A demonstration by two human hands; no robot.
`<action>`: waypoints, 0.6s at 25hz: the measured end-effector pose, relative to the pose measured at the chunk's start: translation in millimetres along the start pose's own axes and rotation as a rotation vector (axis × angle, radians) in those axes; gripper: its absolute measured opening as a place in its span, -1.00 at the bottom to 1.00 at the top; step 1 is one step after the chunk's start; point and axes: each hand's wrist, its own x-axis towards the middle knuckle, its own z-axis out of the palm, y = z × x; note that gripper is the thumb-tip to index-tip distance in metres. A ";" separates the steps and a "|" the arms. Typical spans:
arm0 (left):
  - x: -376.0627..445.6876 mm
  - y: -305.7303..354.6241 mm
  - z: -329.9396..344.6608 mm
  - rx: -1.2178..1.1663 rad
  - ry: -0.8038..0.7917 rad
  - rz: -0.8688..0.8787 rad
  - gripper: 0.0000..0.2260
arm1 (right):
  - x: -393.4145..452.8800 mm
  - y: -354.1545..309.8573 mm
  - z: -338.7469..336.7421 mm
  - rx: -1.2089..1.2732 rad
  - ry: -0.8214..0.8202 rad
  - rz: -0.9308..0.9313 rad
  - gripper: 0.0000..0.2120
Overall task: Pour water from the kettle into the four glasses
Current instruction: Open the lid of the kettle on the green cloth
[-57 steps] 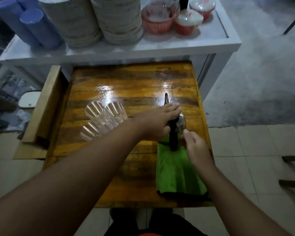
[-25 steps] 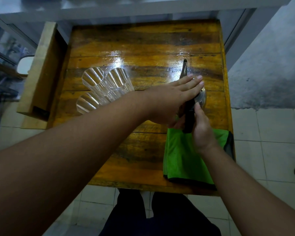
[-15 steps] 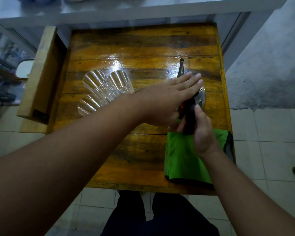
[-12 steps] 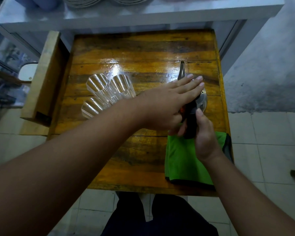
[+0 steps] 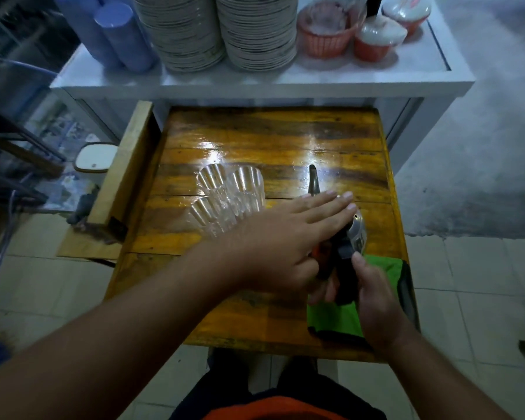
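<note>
Right hand (image 5: 373, 301) is clamping the kettle (image 5: 356, 237) handle; left hand (image 5: 288, 241) is lying flat on top (fingers extended) — lift steadily toward the glasses (image 5: 228, 195).

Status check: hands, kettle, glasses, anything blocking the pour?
Right hand gripping kettle handle. Left hand flat over kettle top. Glasses clustered left of the kettle; fill unclear. Nothing between.

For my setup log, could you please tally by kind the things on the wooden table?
glasses: 3 visible, any fourth hidden by the left hand
kettle: 1
green cloth: 1
Total: 5
</note>
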 end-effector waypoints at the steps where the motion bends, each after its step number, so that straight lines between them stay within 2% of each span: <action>1: -10.1 1.2 0.2 -0.014 0.001 -0.002 -0.26 | -6.1 -2.8 6.1 0.002 -0.013 0.015 -0.19; 10: -92.9 -15.6 5.3 -0.118 0.036 0.008 -0.26 | -36.5 -5.6 86.2 0.128 -0.033 0.148 -0.20; 15: -128.4 -34.3 14.7 -0.121 0.074 -0.018 -0.26 | -34.3 3.9 119.8 0.067 -0.042 0.205 -0.14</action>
